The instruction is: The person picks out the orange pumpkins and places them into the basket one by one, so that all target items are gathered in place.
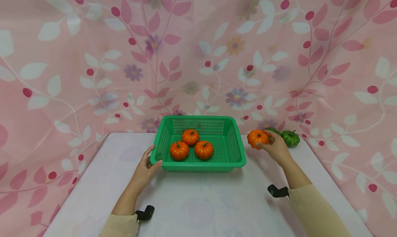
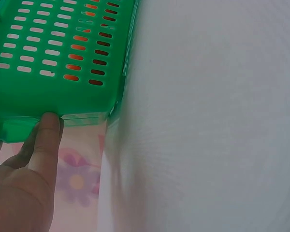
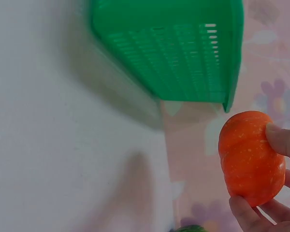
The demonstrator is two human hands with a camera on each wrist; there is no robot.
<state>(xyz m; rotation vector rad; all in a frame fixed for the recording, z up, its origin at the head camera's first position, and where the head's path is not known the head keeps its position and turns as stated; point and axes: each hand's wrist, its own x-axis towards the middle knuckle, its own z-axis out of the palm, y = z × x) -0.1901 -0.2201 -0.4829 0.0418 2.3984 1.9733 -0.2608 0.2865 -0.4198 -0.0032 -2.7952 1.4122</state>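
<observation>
A green plastic basket [image 1: 198, 164] stands on the table with three small orange pumpkins inside: one at the back [image 1: 190, 137], one at front left [image 1: 179, 151] and one at front right [image 1: 204, 150]. My left hand [image 1: 145, 168] holds the basket's front left corner, thumb at the rim; in the left wrist view its fingers [image 2: 49, 135] touch the rim. To the right of the basket, my right hand [image 1: 277, 147] grips another orange pumpkin [image 1: 257, 139] between thumb and fingers. The right wrist view shows this pumpkin [image 3: 251, 157] raised off the table, apart from the basket [image 3: 179, 58].
Behind my right hand lie two green pumpkins, one partly hidden [image 1: 273, 130] and one farther right [image 1: 290, 138]. The table [image 1: 198, 202] has a white cover. A pink floral cloth [image 1: 198, 57] hangs along its back and sides.
</observation>
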